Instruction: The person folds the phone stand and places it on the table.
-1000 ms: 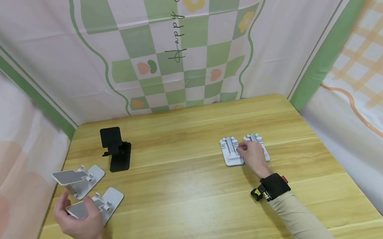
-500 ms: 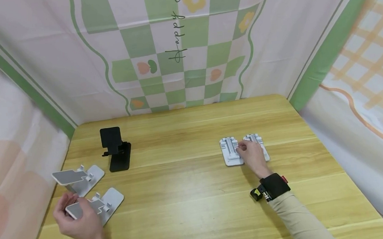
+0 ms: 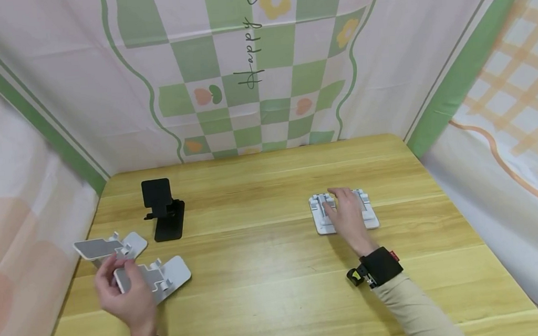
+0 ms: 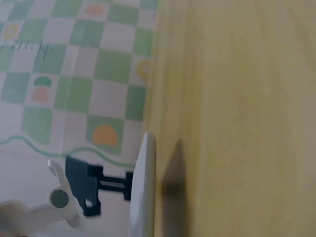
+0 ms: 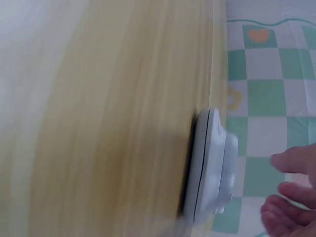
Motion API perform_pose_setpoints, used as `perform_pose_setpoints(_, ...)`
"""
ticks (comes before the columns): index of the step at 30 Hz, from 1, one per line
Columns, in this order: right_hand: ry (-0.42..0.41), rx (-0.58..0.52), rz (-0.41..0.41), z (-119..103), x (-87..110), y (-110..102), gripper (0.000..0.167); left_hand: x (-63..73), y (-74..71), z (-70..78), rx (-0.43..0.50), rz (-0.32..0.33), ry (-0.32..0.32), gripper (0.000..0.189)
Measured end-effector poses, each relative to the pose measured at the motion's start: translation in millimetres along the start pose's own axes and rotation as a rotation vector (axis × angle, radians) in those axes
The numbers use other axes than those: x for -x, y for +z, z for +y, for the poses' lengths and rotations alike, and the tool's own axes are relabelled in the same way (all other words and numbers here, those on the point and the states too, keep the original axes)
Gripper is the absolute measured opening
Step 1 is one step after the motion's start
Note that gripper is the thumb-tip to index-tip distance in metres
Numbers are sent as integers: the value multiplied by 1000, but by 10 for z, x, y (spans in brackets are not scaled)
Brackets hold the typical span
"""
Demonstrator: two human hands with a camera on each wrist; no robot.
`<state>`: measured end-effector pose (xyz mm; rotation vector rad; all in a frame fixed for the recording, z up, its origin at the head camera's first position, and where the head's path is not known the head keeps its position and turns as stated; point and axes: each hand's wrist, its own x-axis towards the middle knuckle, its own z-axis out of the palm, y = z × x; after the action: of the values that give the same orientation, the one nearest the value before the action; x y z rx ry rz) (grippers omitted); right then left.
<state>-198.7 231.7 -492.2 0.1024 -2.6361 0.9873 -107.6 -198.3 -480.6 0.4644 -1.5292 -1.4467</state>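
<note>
My left hand [image 3: 130, 300] pinches the grey-faced upper plate of an unfolded white phone stand [image 3: 177, 273], whose base points away to the right. In the left wrist view the base edge [image 4: 143, 192] stands up beside its shadow on the wood. My right hand [image 3: 349, 219] is over two folded white phone stands lying side by side, the left one [image 3: 322, 227] and the right one [image 3: 372, 220], partly covering both. Seen from the right wrist, the loosely bent fingers [image 5: 294, 160] are apart from a folded stand [image 5: 202, 173] and hold nothing.
Another unfolded white phone stand [image 3: 96, 248] is just behind my left hand. Farther back stands a black phone stand [image 3: 171, 226]. The wooden table [image 3: 258, 274] ends at a checkered cloth [image 3: 238, 117] at the back, with more cloth at both sides.
My left hand has moved right with the white phone stand. My right hand has shifted slightly left and its fingers have spread; the right folded stand now sits close against the left one.
</note>
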Motion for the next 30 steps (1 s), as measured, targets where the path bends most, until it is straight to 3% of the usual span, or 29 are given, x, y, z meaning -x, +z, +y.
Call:
perform_pose_setpoints(7,-86,-113,0,-193,-5,135,38,99,244,157,55,-169,38,28)
perform_pose_setpoints(15,-13,-238,-142,-380,18,324,40,195,617,264,141,-355,64,27)
perform_pose_setpoints(23,31,-350,-227,-518,88,518,36,288,971,376,204,-520,114,22)
perform_pose_setpoints(27,55,-371,-314,-604,84,575,36,343,1077,449,229,-611,75,25)
perform_pose_setpoints(30,21,-374,-422,-668,72,598,36,380,1141,520,246,-677,31,27)
